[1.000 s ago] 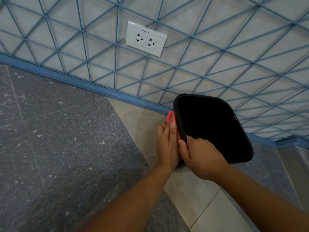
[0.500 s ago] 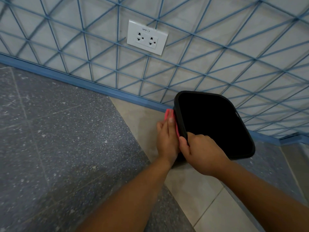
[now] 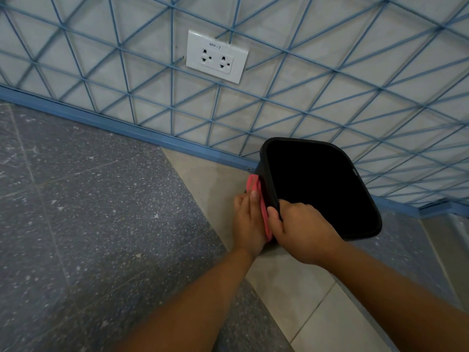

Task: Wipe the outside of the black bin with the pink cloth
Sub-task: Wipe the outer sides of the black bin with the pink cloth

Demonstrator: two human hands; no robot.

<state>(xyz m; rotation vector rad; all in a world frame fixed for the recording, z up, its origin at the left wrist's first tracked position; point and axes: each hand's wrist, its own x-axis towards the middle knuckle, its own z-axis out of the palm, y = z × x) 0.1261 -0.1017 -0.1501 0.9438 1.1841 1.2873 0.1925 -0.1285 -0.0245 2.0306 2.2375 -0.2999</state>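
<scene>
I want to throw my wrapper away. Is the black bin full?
Cannot tell. The black bin has no lid, but its inside looks completely dark.

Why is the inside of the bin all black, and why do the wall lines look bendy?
In the head view, the black plastic bin is dark and dimly lit inside, so nothing shows there. The wide-angle lens bows the blue lines on the tiled wall. The picture is sharp: the label on the white wall socket is crisp. There is no glare, and only soft shadow lies under the hands.
</scene>
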